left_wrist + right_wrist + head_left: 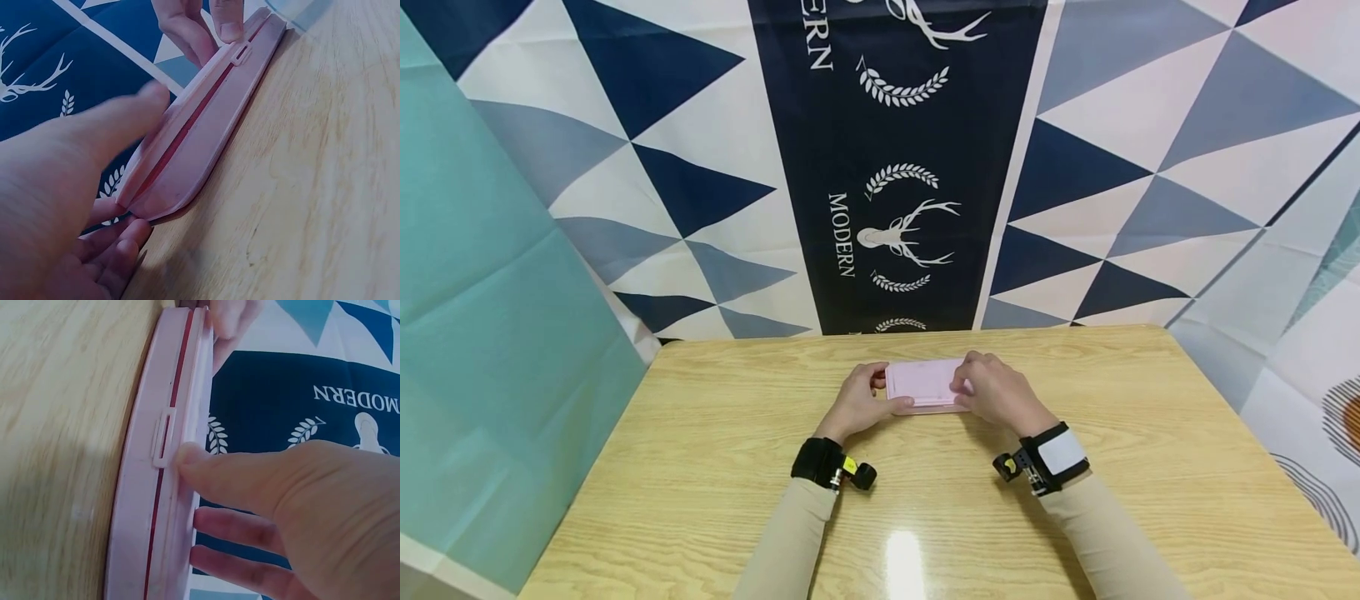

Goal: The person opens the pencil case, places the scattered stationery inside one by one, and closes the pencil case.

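A flat pink plastic case [925,382] lies near the table's far edge. Along its front runs a narrow red seam, with a small latch [164,439] at the middle. My left hand [860,402] holds the left end, its thumb along the front edge of the lid and its fingers around the corner. At the right half, my right hand [997,390] touches the lid. Its thumb tip [192,456] presses the lid edge right beside the latch, while two fingers rest against the lid's top face. The case's far side is hidden in both wrist views.
The wooden table [715,483] ends just beyond the case, where a patterned cloth [902,250] with deer heads hangs. A teal cloth [497,333] borders the left side. Both wrists wear straps with small cameras.
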`<move>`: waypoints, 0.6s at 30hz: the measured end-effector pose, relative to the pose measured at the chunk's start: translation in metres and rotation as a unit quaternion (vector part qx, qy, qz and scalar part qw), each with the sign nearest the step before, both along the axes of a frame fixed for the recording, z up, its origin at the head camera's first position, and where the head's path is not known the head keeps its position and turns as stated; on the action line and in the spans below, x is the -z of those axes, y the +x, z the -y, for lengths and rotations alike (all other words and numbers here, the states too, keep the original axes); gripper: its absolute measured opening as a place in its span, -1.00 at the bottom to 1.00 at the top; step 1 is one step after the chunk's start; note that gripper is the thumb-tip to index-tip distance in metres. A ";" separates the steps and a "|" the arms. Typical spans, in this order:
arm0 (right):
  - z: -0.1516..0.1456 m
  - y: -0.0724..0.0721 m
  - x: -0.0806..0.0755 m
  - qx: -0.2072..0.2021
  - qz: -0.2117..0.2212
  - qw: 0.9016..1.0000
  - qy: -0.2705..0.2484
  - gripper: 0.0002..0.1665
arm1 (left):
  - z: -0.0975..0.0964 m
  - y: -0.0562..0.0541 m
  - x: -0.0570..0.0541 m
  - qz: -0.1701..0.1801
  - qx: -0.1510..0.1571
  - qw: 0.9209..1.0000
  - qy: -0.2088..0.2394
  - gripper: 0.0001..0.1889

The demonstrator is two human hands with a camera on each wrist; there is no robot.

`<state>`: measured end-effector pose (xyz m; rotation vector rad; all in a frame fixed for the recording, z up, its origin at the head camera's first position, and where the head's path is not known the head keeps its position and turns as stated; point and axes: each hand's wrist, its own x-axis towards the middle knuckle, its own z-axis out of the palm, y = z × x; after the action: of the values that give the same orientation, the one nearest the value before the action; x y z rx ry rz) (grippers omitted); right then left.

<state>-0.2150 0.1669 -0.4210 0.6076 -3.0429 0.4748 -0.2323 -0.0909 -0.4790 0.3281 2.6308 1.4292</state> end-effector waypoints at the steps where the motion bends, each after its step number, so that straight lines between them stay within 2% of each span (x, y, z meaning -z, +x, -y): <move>1: 0.001 0.000 0.000 0.000 0.002 1.000 0.002 -0.89 | 0.000 0.000 0.000 -0.001 -0.001 1.000 0.000 -0.11; 11: 0.005 0.003 -0.001 -0.007 -0.010 0.999 0.029 -0.90 | -0.001 -0.002 0.005 0.000 -0.005 1.000 -0.014 -0.10; 18: 0.006 0.004 0.001 -0.006 -0.014 0.999 0.029 -0.87 | 0.000 -0.001 0.007 0.002 -0.008 1.000 -0.014 -0.08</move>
<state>-0.2114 0.1609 -0.4222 0.6296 -3.0380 0.3778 -0.2331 -0.0907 -0.4856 0.3032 2.6533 1.3954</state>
